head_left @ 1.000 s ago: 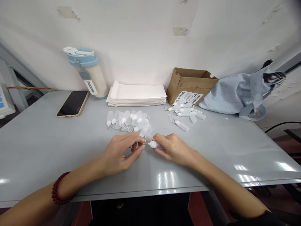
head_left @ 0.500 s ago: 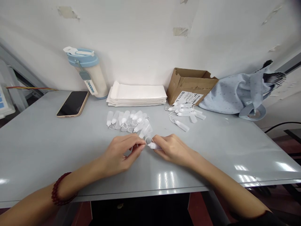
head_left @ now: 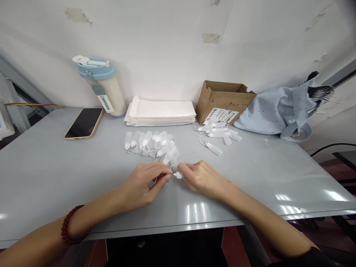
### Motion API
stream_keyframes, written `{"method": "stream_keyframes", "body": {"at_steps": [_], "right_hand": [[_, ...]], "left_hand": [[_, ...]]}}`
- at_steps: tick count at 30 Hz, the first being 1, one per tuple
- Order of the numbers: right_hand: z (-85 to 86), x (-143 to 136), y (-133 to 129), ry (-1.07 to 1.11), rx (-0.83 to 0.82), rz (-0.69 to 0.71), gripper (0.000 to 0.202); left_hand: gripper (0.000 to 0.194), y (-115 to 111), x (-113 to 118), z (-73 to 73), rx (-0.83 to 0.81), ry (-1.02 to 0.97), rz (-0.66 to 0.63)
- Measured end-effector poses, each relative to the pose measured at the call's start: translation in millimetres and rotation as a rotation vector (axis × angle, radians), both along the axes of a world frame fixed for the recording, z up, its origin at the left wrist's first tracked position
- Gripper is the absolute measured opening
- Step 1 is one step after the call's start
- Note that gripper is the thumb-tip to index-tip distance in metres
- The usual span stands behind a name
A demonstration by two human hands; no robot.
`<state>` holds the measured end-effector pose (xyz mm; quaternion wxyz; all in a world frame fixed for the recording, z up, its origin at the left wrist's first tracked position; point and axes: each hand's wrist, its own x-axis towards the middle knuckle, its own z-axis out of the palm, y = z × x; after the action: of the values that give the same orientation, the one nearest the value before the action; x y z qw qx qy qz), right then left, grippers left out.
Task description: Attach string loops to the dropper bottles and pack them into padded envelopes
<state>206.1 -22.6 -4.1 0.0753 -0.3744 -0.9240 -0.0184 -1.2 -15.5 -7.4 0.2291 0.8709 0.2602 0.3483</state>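
Head view: right hand (head_left: pixel 204 180) around small bottle (head_left: pixel 181 175), left hand (head_left: pixel 143 184) pinched beside its nozzle (head_left: pixel 176 174), carton label (head_left: pixel 222 115) illegible.

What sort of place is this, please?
Probably a simple workstation, perhaps in a workshop: a grey table, two clusters of small plastic bottles, and a labelled cardboard box.

A dark red beaded bracelet (head_left: pixel 65 228) circles the left wrist (head_left: pixel 96 211), eight o'clock; a black sleeve (head_left: pixel 303 258), four o'clock.
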Motion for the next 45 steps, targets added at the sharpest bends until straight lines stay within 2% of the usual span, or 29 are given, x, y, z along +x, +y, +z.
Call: {"method": "stream_keyframes", "body": {"at_steps": [7, 12, 15, 20, 23, 26, 33, 39, 42, 45], "right_hand": [[-3.7, 0.6, 3.1, 0.077, -0.07, 0.057, 0.01], [3.0, 14.4, 12.6, 0.236, -0.083, 0.048, 0.039], [7.8, 31.8, 24.1, 0.226, -0.062, -0.07, 0.05], [13.4, 65.1, 45.6, 0.146, -0.032, -0.366, 0.026], [15.3, 82.0, 53.3, 0.137, -0.055, -0.509, 0.023], [15.4, 92.9, 56.0, 0.114, -0.101, -0.577, 0.024], [17.6, 93.4, 55.1, -0.013, -0.278, -0.698, 0.024], [17.8, 96.7, 57.0, -0.037, -0.34, -0.761, 0.021], [16.7, 96.4, 57.2, -0.05, -0.345, -0.75, 0.019], [15.7, 90.6, 56.3, -0.063, -0.334, -0.73, 0.018]], "left_hand": [[0.013, 0.7, -5.8, 13.2, -0.13, 0.192, -0.067], [0.017, 20.7, -27.5, 33.1, -0.328, 0.322, -0.001], [0.02, 38.7, -48.3, 43.8, -0.486, 0.406, 0.047], [0.022, 56.2, -75.5, 56.0, -0.746, 0.543, 0.118], [0.023, 61.8, -83.9, 57.5, -0.797, 0.627, 0.141], [0.025, 67.6, -88.4, 54.3, -0.803, 0.668, 0.156], [0.031, 69.8, -88.5, 46.1, -0.808, 0.702, 0.24], [0.04, 60.1, -85.0, 54.3, -0.716, 0.745, 0.274], [0.035, 49.5, -68.9, 53.2, -0.736, 0.681, 0.184], [0.035, 32.4, -43.5, 43.2, -0.752, 0.622, -0.01]]}}
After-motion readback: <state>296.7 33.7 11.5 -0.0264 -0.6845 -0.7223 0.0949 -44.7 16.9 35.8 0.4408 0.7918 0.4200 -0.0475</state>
